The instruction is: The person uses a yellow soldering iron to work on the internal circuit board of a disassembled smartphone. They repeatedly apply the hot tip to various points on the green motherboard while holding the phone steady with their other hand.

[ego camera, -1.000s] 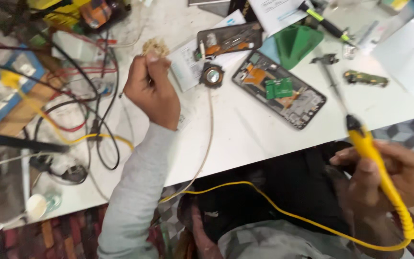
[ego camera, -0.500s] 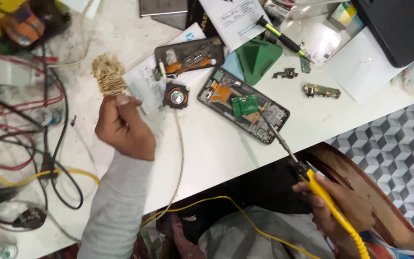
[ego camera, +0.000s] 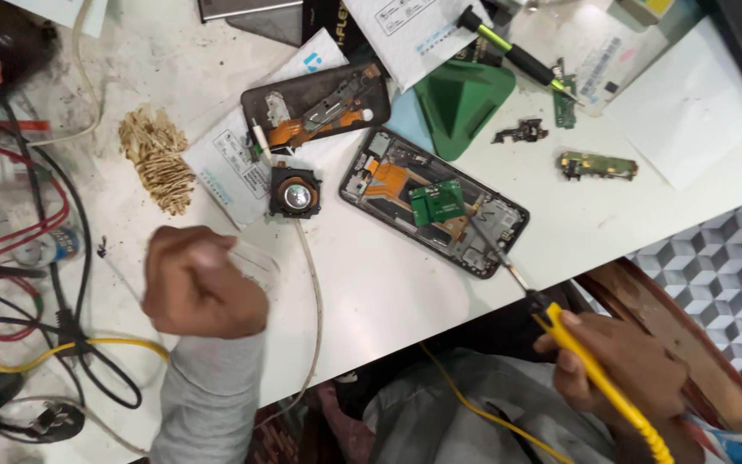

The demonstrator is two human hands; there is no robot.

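Fingers of the right hand (ego camera: 624, 365) are wrapping the yellow iron (ego camera: 599, 378), its tip touching the opened phone (ego camera: 435, 202) up-left of the hand (iron's long axis running diagonally). Left hand (ego camera: 203, 283) is clenching into a fist on the table (ego camera: 371, 292); contents unclear. Right hand is nearer the phone.

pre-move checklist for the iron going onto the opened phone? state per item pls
1. Right hand grips the yellow soldering iron: ok.
2. Iron tip over the opened phone: ok; contact cannot tell.
3. Green board seated in the phone: cannot tell.
4. Left hand steadying the phone: not ok, it is a closed fist on the table, apart from the phone.
5. Yellow cord free of snags: cannot tell, it runs out of view.
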